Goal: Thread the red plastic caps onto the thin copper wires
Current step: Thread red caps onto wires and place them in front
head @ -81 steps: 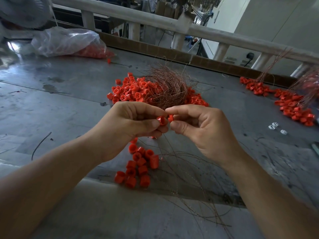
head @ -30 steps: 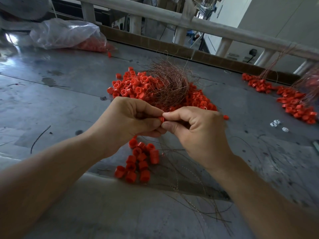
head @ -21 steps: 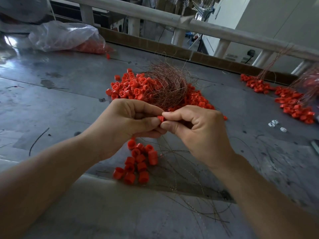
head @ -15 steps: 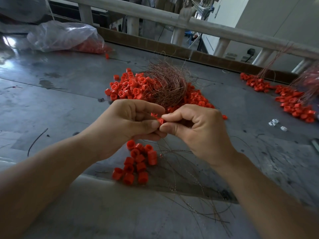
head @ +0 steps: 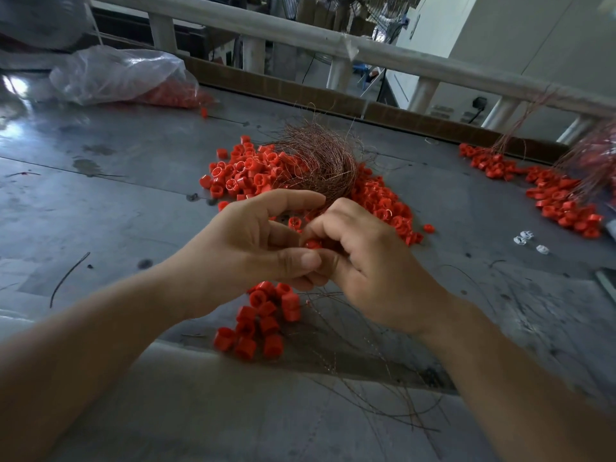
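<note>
Strung caps [head: 263, 321] and loose copper wires [head: 331, 360] lie just below the hands; left hand [head: 253, 248] pinches a red cap [head: 312, 244], right hand [head: 373, 268] curled against it, grip unclear, so a wire tip may buckle, dropping the cap into the pile [head: 246, 171] beyond.

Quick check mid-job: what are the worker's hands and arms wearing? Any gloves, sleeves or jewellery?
Both the left hand and the right hand are bare: no gloves, rings or tape show. The left forearm and right forearm are uncovered as far as the frame reaches, with no sleeve cuff, watch or wristband in view.
</note>
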Available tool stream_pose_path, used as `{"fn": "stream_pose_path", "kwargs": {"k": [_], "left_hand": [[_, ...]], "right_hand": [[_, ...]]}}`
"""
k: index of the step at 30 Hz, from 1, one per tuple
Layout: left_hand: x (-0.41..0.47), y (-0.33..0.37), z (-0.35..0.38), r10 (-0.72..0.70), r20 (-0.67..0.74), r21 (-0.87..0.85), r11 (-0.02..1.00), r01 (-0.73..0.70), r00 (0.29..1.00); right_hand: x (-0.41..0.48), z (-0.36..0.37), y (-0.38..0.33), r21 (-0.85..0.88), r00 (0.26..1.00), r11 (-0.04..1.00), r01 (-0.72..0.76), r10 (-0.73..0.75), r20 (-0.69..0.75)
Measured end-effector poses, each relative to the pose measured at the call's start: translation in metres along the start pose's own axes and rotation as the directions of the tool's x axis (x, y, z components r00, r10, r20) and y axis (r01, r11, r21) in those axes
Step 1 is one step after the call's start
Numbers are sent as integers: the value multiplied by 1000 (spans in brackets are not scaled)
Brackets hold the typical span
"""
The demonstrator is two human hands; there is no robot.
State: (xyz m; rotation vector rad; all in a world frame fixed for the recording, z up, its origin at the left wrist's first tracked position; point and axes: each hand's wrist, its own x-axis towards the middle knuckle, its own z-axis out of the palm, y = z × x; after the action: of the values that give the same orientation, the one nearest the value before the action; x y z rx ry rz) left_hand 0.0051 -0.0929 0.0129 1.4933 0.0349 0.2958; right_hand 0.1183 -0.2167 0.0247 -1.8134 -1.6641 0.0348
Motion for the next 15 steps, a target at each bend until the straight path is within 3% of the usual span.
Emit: {"fn": "stream_pose_path", "kwargs": {"k": [10,15], "left_hand": [[-6,3,8,70,-9,-20,997,-70,998],[-6,3,8,30,-2,-89,996,-30,1000]], "right_hand": [[-3,2,-10,24,998,1000,-6,8,-66],[-3,0,-7,84,999,996,-5,10,-52]]}}
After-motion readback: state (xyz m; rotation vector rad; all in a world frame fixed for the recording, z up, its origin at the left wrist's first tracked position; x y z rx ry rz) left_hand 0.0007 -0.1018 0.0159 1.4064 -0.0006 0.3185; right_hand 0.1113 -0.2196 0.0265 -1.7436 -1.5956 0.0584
